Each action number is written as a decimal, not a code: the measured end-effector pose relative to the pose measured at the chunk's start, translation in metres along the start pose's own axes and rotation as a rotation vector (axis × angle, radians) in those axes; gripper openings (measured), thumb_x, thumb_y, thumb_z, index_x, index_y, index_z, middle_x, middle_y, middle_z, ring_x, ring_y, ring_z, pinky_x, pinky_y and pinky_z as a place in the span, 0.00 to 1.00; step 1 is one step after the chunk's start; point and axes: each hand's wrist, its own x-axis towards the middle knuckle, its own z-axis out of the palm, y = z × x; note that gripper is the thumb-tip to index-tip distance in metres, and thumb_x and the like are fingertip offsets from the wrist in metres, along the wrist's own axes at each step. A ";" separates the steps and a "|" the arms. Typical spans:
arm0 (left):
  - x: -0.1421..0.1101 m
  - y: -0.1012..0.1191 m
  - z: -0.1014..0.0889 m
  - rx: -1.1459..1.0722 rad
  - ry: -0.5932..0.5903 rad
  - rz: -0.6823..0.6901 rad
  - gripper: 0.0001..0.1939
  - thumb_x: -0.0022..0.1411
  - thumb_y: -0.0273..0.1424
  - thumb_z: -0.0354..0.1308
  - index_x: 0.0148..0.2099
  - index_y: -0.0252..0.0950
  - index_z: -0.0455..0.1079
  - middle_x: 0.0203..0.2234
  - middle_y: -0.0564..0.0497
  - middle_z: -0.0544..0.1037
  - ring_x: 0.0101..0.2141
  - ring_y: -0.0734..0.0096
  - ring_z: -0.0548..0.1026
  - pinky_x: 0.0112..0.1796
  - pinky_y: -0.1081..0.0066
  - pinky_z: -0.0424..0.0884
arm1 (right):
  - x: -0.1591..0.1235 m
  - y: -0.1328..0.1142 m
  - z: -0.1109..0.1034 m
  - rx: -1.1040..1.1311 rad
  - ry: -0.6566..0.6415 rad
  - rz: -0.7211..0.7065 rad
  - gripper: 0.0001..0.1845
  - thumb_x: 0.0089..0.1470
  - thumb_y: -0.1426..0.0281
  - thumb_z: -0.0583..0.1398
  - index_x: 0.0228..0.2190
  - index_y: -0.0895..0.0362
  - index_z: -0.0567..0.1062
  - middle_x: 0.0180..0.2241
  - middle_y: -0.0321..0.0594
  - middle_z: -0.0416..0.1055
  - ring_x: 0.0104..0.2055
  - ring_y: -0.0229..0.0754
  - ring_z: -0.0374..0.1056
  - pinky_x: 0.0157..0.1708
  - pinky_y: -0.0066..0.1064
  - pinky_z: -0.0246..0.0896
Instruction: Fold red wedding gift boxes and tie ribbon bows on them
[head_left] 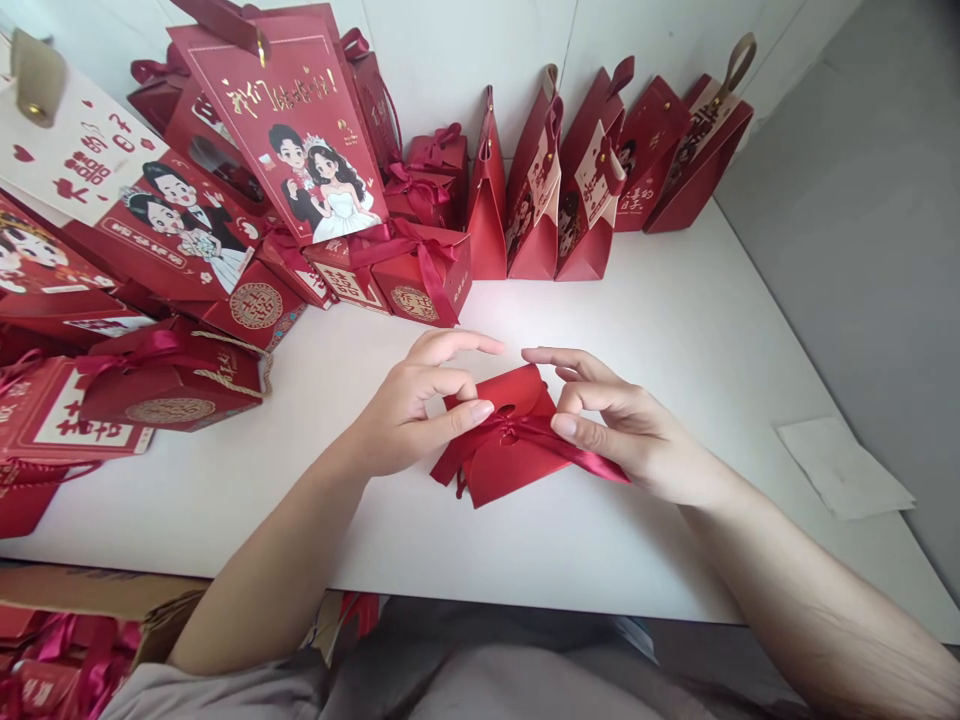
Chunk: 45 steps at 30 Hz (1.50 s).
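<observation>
Bracketing a small red box (511, 475): left hand (424, 410) and right hand (622, 425) at its ribbon (600, 460)

Head view. Box lies flat on a white table (675, 310), near the person, set askew between the two bare hands. Dark red ribbon crosses it, gathered in a knot (505, 424) over the cutout in the flap. One tail slants down to the left, the other out to the right, past the right thumb.

Left hand: thumb and curled finger close together just beside the knot, index finger stretched out above the box. Right hand: thumb against the ribbon, next finger bent close to it, index finger reaching inward. Index fingertips face each other, apart. Whether either hand pinches the ribbon firmly, I cannot tell; the fingers cover it.

Behind, along the wall (465, 60): a row of upright red packages (487, 215), some with loop handles. Left of them, small ribboned boxes (431, 285) and a tall red bag (289, 120) with a cartoon couple. Further left, a box with a rope handle (172, 390). White sheets (844, 465) lie at the right edge. Lower left, a cardboard carton (105, 592) holds more red pieces and ribbon.
</observation>
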 end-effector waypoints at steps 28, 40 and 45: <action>0.008 0.000 0.013 -0.117 0.076 -0.146 0.24 0.57 0.43 0.66 0.23 0.34 0.59 0.55 0.46 0.71 0.57 0.55 0.69 0.58 0.55 0.61 | 0.035 -0.020 -0.011 -0.129 -0.090 -0.065 0.28 0.63 0.46 0.53 0.29 0.53 0.81 0.58 0.40 0.67 0.63 0.50 0.60 0.65 0.44 0.51; 0.007 0.003 0.015 -0.280 -0.072 -0.186 0.28 0.53 0.40 0.69 0.21 0.34 0.51 0.55 0.45 0.71 0.54 0.55 0.70 0.56 0.56 0.65 | 0.072 -0.005 -0.006 -0.097 -0.141 -0.116 0.36 0.61 0.42 0.51 0.15 0.56 0.67 0.46 0.41 0.74 0.43 0.43 0.70 0.51 0.40 0.64; 0.004 0.003 0.007 -0.384 -0.036 -0.243 0.21 0.61 0.45 0.62 0.28 0.33 0.63 0.58 0.43 0.69 0.53 0.55 0.72 0.52 0.58 0.67 | 0.059 0.008 -0.016 0.149 -0.084 -0.132 0.27 0.62 0.45 0.53 0.40 0.53 0.78 0.56 0.42 0.69 0.62 0.49 0.62 0.61 0.45 0.56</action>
